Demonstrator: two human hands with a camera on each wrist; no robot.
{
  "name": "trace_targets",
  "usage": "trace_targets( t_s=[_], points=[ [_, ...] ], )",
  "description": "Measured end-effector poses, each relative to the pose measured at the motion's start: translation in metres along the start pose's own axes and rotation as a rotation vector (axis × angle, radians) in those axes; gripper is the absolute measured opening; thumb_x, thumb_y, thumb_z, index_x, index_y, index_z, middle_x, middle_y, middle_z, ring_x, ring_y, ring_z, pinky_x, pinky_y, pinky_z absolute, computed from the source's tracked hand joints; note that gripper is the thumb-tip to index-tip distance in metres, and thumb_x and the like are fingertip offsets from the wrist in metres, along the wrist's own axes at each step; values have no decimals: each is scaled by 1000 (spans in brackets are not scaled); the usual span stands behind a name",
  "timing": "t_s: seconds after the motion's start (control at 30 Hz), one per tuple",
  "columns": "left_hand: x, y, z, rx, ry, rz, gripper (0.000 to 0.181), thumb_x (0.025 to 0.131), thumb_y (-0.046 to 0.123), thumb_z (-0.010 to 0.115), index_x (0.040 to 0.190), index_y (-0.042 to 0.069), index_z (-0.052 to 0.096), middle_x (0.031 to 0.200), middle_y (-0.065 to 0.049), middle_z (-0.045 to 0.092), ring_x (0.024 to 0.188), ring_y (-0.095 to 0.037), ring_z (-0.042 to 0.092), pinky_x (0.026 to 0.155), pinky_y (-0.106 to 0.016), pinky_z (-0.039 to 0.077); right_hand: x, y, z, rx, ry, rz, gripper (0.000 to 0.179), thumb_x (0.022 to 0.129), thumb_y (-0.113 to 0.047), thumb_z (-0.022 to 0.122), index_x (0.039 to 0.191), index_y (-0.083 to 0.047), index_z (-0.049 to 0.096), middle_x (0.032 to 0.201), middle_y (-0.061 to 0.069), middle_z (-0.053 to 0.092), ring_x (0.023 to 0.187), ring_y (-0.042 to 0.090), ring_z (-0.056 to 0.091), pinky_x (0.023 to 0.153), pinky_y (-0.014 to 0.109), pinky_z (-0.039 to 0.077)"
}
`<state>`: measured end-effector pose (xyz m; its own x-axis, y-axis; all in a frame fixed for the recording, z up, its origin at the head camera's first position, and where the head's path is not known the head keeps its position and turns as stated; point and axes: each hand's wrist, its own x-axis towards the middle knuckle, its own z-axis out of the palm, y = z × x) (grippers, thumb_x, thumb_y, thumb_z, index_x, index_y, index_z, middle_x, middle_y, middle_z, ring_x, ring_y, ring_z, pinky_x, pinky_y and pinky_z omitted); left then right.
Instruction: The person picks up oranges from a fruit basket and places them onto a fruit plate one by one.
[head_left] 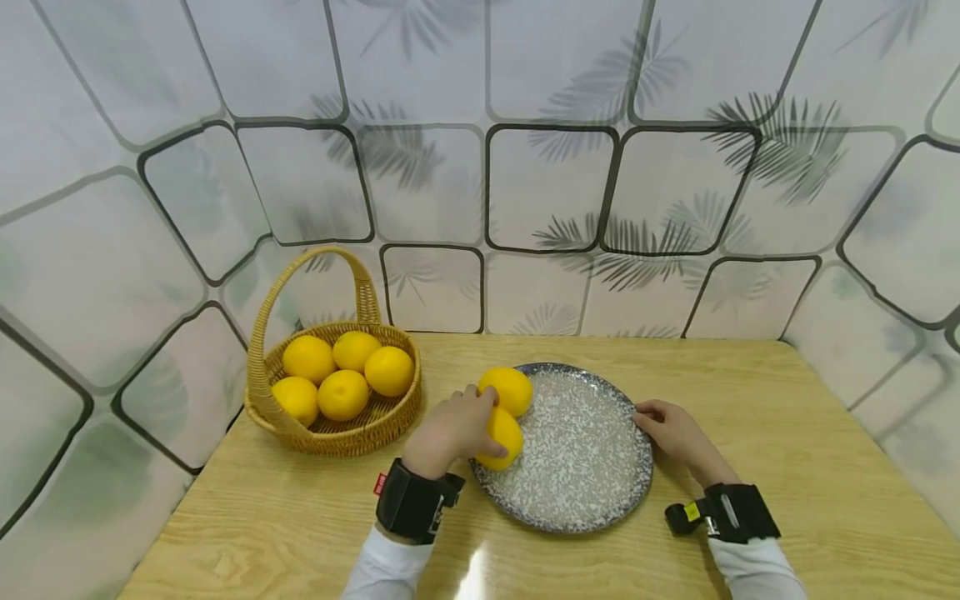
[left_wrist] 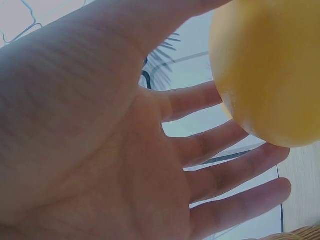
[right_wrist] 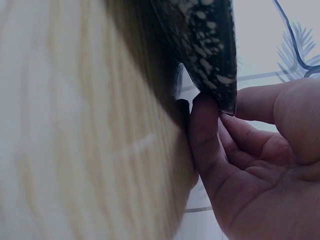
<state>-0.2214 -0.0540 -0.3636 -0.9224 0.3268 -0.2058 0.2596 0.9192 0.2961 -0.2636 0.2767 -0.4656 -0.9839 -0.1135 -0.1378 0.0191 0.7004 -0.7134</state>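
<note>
My left hand (head_left: 456, 423) grips a yellow-orange orange (head_left: 506, 438) above the left edge of a round speckled grey plate (head_left: 585, 454) with a dark rim. In the left wrist view, that orange (left_wrist: 272, 70) sits against the fingers, and the little finger stands free of it. A second orange (head_left: 507, 388) lies just behind, at the plate's upper left edge. On the opposite side, my right hand (head_left: 678, 433) pinches the plate's rim. The right wrist view shows thumb and finger of that hand (right_wrist: 265, 160) on either side of the rim (right_wrist: 212, 55).
A wicker basket (head_left: 375, 433) with a tall arched handle (head_left: 270, 304) stands left of the plate and holds several oranges (head_left: 343, 395). Everything rests on a light wooden table (head_left: 720, 375). A leaf-patterned backdrop (head_left: 551, 187) surrounds its back and sides.
</note>
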Motion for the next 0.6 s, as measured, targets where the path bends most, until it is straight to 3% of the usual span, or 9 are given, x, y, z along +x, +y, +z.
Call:
trace_targets(
  t_s=[0.6],
  points=[
    [0, -1, -2, -15, -8, -8, 78, 77, 41, 76, 140, 6, 47, 137, -24, 52, 117, -37, 52, 99, -50, 48, 0, -1, 0, 2, -9, -3, 49, 101, -24, 47, 134, 11, 50, 134, 37, 52, 119, 46, 49, 99, 60, 44]
  ],
)
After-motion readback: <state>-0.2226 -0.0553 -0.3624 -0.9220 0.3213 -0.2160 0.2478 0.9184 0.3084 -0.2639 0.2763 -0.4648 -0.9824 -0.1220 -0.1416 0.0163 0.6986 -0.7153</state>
